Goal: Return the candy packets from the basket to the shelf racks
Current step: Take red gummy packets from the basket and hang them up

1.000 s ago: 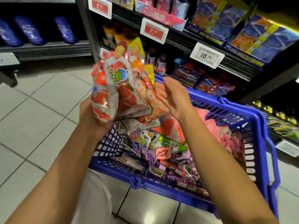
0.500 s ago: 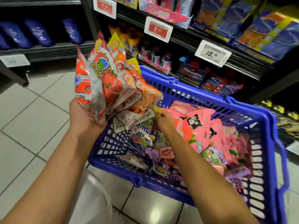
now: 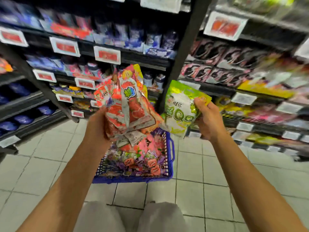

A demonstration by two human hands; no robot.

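My left hand (image 3: pixel 97 126) grips a fanned bunch of red and orange candy packets (image 3: pixel 127 104), held up above the basket. My right hand (image 3: pixel 207 119) pinches a single green candy packet (image 3: pixel 179 108) by its right edge, raised beside the bunch. Below both hands a blue plastic basket (image 3: pixel 168 158) sits on the tiled floor, still holding several pink, purple and green candy packets (image 3: pixel 140 156). The shelf racks (image 3: pixel 127 59) stand just behind the packets, blurred by head motion.
A black upright post (image 3: pixel 180 52) divides the left shelf bay from the right bay (image 3: pixel 250 77), both packed with goods and price tags (image 3: pixel 107 55). Grey floor tiles (image 3: pixel 200 173) surround the basket. My knees in pale trousers (image 3: pixel 130 216) show at the bottom.
My right hand has come up out of the basket holding a green packet. The view has swung up and right toward the shelves, and the basket now lies lower in the view.
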